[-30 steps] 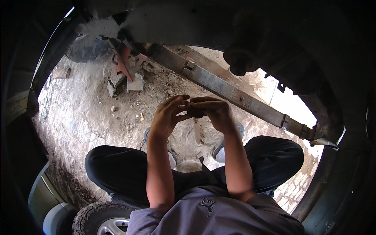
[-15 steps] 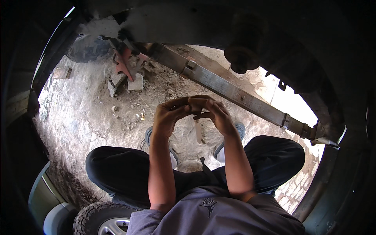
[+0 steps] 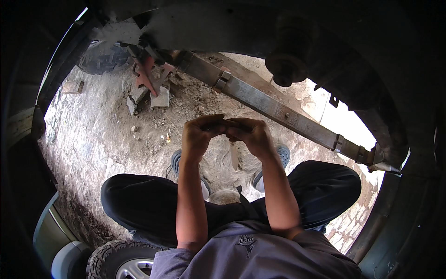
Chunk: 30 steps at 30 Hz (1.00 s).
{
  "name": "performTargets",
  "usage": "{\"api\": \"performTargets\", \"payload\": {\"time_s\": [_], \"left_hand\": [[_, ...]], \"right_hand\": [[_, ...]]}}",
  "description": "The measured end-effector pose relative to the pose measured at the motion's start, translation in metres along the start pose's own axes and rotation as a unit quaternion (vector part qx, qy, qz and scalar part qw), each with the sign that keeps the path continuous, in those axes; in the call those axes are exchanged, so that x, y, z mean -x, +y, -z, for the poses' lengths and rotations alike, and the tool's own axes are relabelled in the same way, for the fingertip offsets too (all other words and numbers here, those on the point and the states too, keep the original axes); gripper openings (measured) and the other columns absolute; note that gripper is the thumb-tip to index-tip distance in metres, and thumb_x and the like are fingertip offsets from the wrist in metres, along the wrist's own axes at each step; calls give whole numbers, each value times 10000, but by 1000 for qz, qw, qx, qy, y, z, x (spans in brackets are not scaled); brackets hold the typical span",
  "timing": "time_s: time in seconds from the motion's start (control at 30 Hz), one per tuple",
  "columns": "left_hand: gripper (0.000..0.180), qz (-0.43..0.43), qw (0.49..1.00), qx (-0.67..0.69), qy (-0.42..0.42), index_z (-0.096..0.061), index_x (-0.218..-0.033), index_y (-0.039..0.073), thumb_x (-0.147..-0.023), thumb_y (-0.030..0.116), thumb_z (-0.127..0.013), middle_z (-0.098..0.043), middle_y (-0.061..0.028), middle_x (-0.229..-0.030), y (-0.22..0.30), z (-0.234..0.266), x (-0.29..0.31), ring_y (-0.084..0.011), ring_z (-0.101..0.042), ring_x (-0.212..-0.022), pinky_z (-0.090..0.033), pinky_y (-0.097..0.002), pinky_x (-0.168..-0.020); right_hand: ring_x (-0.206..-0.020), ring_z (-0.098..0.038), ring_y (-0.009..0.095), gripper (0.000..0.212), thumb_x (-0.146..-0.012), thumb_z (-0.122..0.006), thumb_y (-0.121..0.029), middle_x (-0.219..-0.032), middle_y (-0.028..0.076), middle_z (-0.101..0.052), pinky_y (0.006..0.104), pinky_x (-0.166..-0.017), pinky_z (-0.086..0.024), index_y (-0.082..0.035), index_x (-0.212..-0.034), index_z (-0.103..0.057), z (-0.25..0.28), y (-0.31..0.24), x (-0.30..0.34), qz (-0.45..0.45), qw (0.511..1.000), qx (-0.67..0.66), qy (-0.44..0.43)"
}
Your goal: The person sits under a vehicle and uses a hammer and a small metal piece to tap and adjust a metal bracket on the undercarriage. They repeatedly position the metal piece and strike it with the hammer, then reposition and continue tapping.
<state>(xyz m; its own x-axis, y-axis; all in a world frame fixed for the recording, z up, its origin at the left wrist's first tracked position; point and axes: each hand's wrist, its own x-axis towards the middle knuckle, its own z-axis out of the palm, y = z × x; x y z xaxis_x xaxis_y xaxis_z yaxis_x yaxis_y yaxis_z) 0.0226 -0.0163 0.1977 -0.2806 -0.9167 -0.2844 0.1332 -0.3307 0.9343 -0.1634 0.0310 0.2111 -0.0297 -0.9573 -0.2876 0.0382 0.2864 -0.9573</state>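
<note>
My left hand (image 3: 199, 136) and my right hand (image 3: 253, 135) are raised in front of me with the fingers curled and the fingertips meeting. Something small and dark may sit between the fingertips, but the fingers hide it. Both hands hover just below a long rusty leaf spring (image 3: 278, 109) that runs diagonally under the vehicle. I am squatting in dark trousers (image 3: 139, 204), and my shoes (image 3: 176, 160) rest on dusty stone ground.
A red jack stand (image 3: 147, 76) sits on broken stone blocks (image 3: 160, 98) at the upper left. The dark axle end (image 3: 287, 69) hangs above the spring. There is a tyre with a silver rim (image 3: 123, 262) at the lower left and another tyre (image 3: 102, 58) far back.
My left hand's fingers have curled down to meet the right hand's fingertips. Both hands have stayed in almost the same place.
</note>
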Motion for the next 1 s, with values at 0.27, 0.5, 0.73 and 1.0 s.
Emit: {"api": "performTargets", "payload": {"time_s": [0.27, 0.5, 0.73, 1.0], "left_hand": [[408, -14, 999, 16, -29, -710, -1169, -75, -780, -10, -815, -760, -159, -1045, 2, 2, 0, -204, -735, -909, -595, -303, -878], [305, 6, 999, -41, -17, -749, -1094, -62, -811, 20, -829, -776, -150, -963, 3, -4, -1, -188, -744, -850, -603, -288, -806], [224, 14, 995, 91, -26, -763, -1023, -55, -816, 2, -824, -777, -137, -945, -19, -2, -6, -190, -747, -826, -603, -285, -770], [225, -163, 961, -101, -199, -799, -925, 35, -718, -29, -862, -696, -46, -1001, -9, 8, -7, -162, -675, -929, -558, -285, -756]], "right_hand": [[-842, -738, 171, 268, -922, -754, -84, -986, 122, -770, 294, -761, -619, 40, -1159, -746, 3, 7, -3, 8, 999, -52, -11], [-801, -737, 133, 251, -909, -790, -180, -886, 86, -779, 277, -726, -597, -19, -1102, -787, -1, 3, 0, 39, 998, 51, 18], [-813, -746, 140, 207, -905, -793, -177, -884, 69, -783, 295, -723, -595, -50, -1069, -797, -4, 2, 4, 78, 982, 168, 47], [-919, -748, 324, 427, -1064, -560, -371, -1140, 189, -693, 401, -793, -632, 9, -1258, -577, 19, 17, 6, -148, 914, -317, -204]]}}
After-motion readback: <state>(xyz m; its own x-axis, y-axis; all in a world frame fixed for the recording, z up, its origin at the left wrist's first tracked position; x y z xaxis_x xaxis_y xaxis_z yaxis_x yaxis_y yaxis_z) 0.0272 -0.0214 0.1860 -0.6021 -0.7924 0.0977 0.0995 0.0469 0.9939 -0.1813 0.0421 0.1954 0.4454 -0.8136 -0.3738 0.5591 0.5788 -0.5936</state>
